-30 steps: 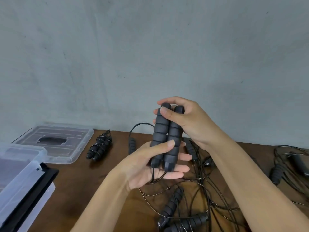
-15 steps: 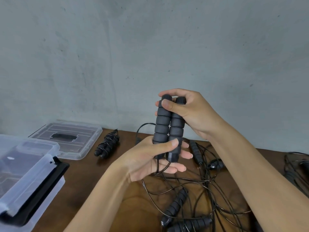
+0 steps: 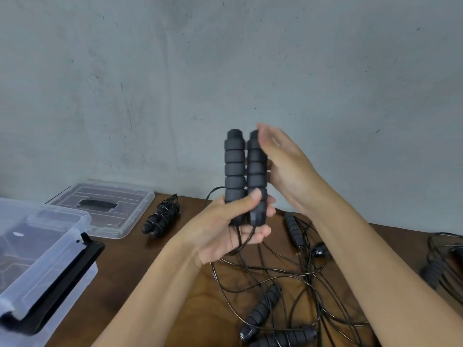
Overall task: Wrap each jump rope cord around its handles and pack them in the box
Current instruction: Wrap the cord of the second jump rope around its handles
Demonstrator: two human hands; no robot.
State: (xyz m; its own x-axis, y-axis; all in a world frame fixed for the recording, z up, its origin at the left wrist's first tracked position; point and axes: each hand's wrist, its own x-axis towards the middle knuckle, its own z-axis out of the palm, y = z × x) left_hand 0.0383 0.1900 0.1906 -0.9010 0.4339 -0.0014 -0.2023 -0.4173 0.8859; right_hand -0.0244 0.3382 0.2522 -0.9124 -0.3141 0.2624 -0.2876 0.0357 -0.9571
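handles: two black ribbed foam handles, side by side and touching, held upright above the tabletop; long axis vertical, cap ends up, cord ends down.
left hand: grips the lower part of both handles; thumb across the front, fingers curled round behind.
right hand: beside the upper right of the handles, palm toward them, fingers straight and released; blurred, contact with the right handle cannot be told.
cord: thin black, hangs from the lower handle ends through the left palm and runs down into the tangle on the tabletop.
tabletop: dark brown wood.
loose ropes: tangled cords and several handles lying below and right of the hands, not wrapped.
wrapped rope: finished bundle lying left of the hands, near the lid.
box: clear plastic with black latch, at the left edge.
lid: clear, flat on the tabletop behind the box.
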